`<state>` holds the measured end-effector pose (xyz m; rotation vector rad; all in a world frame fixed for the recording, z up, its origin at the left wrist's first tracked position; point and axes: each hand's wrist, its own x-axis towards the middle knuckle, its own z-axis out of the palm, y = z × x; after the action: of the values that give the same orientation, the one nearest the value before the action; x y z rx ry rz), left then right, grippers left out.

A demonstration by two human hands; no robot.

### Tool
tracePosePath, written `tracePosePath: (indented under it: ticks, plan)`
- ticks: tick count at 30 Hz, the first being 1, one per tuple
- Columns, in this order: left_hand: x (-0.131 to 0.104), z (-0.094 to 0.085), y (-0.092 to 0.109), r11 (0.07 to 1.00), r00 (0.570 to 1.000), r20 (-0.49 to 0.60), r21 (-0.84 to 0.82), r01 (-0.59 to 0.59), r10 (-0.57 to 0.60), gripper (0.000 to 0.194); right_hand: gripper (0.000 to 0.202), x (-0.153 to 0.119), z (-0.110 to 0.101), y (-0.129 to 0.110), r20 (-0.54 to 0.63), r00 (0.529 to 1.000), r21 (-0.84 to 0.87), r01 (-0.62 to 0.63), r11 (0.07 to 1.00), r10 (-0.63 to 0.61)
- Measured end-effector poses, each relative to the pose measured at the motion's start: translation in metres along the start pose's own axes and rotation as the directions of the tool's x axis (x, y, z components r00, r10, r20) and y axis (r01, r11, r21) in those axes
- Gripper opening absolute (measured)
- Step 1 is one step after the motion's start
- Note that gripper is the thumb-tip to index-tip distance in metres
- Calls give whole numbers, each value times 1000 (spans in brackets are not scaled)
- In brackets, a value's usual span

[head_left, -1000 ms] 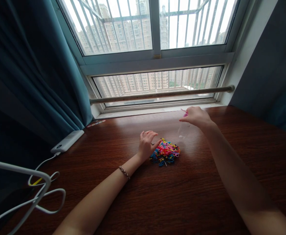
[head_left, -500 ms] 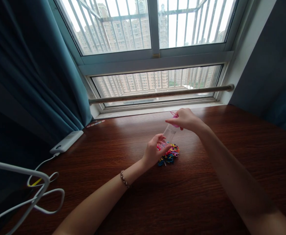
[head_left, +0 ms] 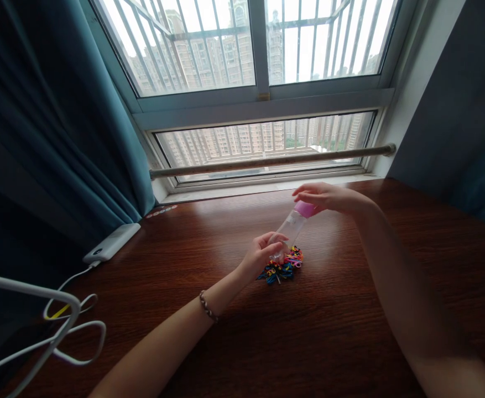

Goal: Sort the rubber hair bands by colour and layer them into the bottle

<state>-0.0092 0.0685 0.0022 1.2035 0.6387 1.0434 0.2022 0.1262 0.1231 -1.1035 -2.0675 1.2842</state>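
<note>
My left hand [head_left: 262,253] is wrapped round the lower end of a clear bottle [head_left: 292,225], which leans up and to the right. A pink cap [head_left: 305,208] tops the bottle. Against the cap rests my right hand [head_left: 323,197], its fingers stretched out over the top and the thumb side partly hidden. Under and beside the bottle's bottom end, a pile of colourful bands [head_left: 279,272] lies on the brown wooden table [head_left: 209,237].
At the left are a white power bank [head_left: 113,242] with a cable and a curved white tube [head_left: 66,298]. A blue curtain [head_left: 101,138] hangs there. The window with a horizontal rail [head_left: 267,162] stands behind the table.
My right hand has moved right and its fingers have opened out. The pink cap shows more now, the pink loop by it is no longer visible, and more of the clear bottle shows.
</note>
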Motion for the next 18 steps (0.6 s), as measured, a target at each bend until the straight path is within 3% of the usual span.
tracePosePath:
  ticks: [2,4,7,11,15,18]
  plan:
    - [0,2,1,1000,1000,-11,4,5,-5,34,45,3,1,3,68,992,-78,-104,992,109]
    - [-1,4,3,999,999,-8,-21,31,-31,33,42,4,0,3,124,987,-122,-90,988,106]
    - [-2,4,8,981,992,54,-155,120,-113,38,37,-1,-5,-1,167,986,-94,35,995,-19]
    - [-2,-4,14,882,951,234,-377,282,-204,46,40,-6,-3,-6,206,957,-1,211,978,-206]
    - [-2,-11,19,806,903,385,-463,368,-191,46,39,-3,3,-6,196,932,-25,316,948,-305]
    - [-3,-12,21,781,902,391,-498,376,-185,46,37,0,6,-6,138,917,-74,387,919,-375]
